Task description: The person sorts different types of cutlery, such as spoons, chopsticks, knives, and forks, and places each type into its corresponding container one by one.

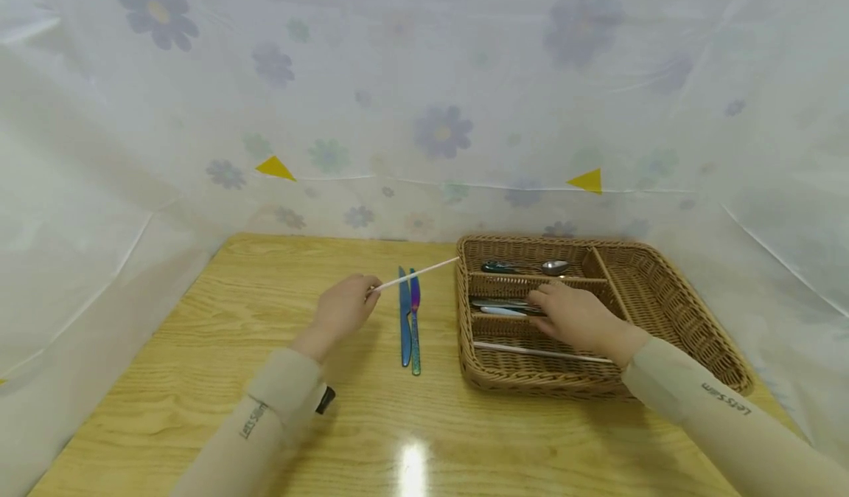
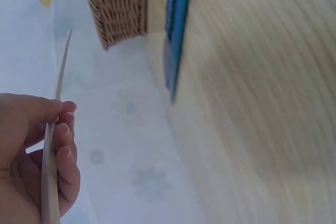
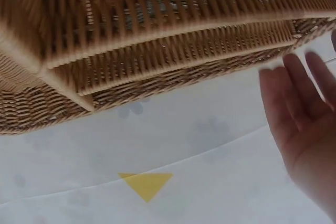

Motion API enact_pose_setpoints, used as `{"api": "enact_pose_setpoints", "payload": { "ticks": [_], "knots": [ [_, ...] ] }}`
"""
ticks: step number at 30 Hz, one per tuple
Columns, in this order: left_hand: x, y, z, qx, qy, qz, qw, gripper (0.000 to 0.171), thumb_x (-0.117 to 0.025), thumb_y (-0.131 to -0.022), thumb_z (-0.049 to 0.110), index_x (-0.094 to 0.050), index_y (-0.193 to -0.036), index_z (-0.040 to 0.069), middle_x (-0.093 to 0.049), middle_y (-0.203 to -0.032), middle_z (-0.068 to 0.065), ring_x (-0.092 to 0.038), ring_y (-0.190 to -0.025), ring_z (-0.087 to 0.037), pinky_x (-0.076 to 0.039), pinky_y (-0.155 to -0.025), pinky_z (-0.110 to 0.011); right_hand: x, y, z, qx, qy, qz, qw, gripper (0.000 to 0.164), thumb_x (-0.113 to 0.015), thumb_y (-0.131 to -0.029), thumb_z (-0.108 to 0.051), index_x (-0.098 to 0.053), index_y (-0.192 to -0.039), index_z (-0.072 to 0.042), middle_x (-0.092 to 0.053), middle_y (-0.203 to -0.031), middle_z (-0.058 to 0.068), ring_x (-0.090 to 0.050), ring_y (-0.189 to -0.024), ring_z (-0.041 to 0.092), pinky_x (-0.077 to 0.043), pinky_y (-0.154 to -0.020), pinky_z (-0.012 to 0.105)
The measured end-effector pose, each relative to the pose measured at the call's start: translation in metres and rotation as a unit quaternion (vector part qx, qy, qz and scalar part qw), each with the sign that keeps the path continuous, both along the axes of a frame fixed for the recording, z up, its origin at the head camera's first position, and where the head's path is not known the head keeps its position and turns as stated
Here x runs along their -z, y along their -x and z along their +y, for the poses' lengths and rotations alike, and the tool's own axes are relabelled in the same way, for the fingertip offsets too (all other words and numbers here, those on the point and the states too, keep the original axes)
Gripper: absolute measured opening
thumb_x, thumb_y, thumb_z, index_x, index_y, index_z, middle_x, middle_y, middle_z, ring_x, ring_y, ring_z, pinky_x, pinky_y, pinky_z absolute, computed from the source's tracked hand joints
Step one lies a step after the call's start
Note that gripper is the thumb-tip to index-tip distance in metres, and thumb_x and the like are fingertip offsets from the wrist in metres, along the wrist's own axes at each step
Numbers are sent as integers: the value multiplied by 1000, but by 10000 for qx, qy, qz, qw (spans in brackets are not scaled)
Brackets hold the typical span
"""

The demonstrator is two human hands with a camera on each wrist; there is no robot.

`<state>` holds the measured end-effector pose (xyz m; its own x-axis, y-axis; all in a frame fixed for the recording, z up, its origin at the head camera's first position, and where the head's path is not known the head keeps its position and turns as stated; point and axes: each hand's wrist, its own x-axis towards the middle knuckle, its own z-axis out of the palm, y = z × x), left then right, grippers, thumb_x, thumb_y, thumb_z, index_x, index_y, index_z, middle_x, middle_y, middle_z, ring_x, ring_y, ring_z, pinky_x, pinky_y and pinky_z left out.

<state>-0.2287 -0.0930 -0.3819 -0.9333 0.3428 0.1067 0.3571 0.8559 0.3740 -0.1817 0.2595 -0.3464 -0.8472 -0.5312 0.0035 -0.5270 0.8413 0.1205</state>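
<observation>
My left hand pinches a pale chopstick between thumb and fingers, above the table left of the basket. Its thin end points toward the left rim of the wicker basket. Over the basket's middle compartment is my right hand; the right wrist view shows its fingers loosely extended with nothing in them. Below the fingers lie several silvery pieces of cutlery, partly hidden by the hand. Another chopstick lies in the front compartment.
Between the left hand and the basket, a blue knife and a rainbow-coloured knife lie side by side on the wooden table. The back compartment holds a spoon and a dark-handled piece. A flowered white curtain surrounds the table.
</observation>
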Motion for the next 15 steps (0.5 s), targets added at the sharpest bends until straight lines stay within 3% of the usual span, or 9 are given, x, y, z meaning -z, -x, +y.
{"api": "enact_pose_setpoints", "payload": {
  "ticks": [3,7,12,15],
  "knots": [
    [-9,-8,11,198,80,394,9990,22,-53,-95,22,-66,-110,11,-63,-83,-3,-46,-57,-9,-37,-47,-22,-4,2,-9,-121,236,548,9981,38,-68,-85,-27,-57,-112,-3,-60,-104,11,-59,-97,27,-52,-82,41],
    [-17,-20,27,653,27,889,9939,20,-56,-94,23,-68,-105,12,-61,-77,0,-45,-55,-7,-37,-46,-20,-8,3,-25,-326,519,843,9946,53,-71,-82,-31,-52,-121,0,-57,-115,15,-53,-109,31,-43,-96,48],
    [-25,-34,47,1182,151,1207,9855,19,-57,-93,25,-68,-105,14,-62,-79,3,-48,-58,-6,-39,-48,-19,-4,0,-47,-602,628,836,9927,58,-70,-82,-38,-51,-125,-4,-57,-119,12,-51,-115,30,-42,-97,47],
    [-30,-42,57,1400,208,1264,9818,20,-56,-94,25,-68,-106,14,-62,-81,2,-51,-60,-7,-41,-50,-19,-3,-4,-60,-824,623,771,9917,51,-66,-85,-38,-54,-121,-6,-60,-110,7,-57,-104,24,-47,-90,42]
  ]
}}
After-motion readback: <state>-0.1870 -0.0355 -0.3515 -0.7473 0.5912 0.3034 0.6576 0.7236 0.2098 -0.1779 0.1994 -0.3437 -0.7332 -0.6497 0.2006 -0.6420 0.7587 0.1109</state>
